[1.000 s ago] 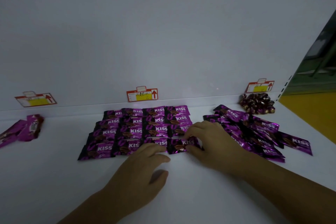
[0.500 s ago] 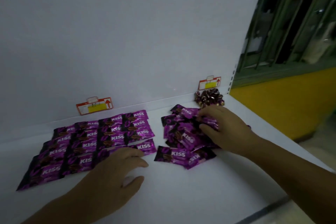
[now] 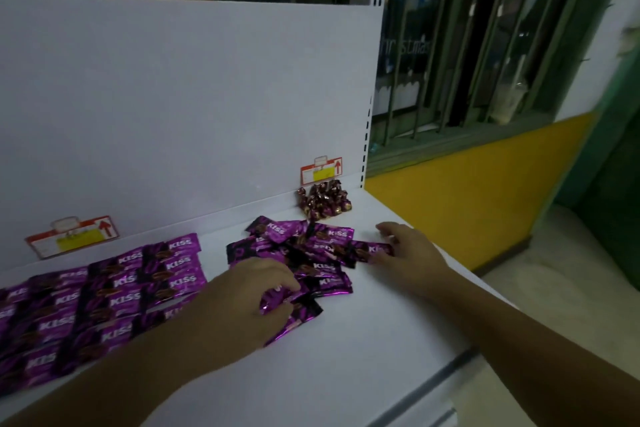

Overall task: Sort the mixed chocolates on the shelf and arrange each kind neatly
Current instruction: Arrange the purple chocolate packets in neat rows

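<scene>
Your left hand [image 3: 242, 302] is lying on the near edge of the loose pile of purple KISS packets [image 3: 304, 253], and its fingers are curling over one packet [image 3: 294, 312] there, gripping it against the white shelf [image 3: 363, 340]. Your right hand [image 3: 412, 253] is resting flat with its fingers spread, touching the right end of the same pile. To the left of the pile, the sorted KISS packets [image 3: 104, 298] are lying in neat rows. Behind the pile, a small heap of dark wrapped chocolates [image 3: 323, 201] is sitting against the back panel, under a red price tag [image 3: 322, 172]. A second tag [image 3: 72, 236] is standing behind the rows.
</scene>
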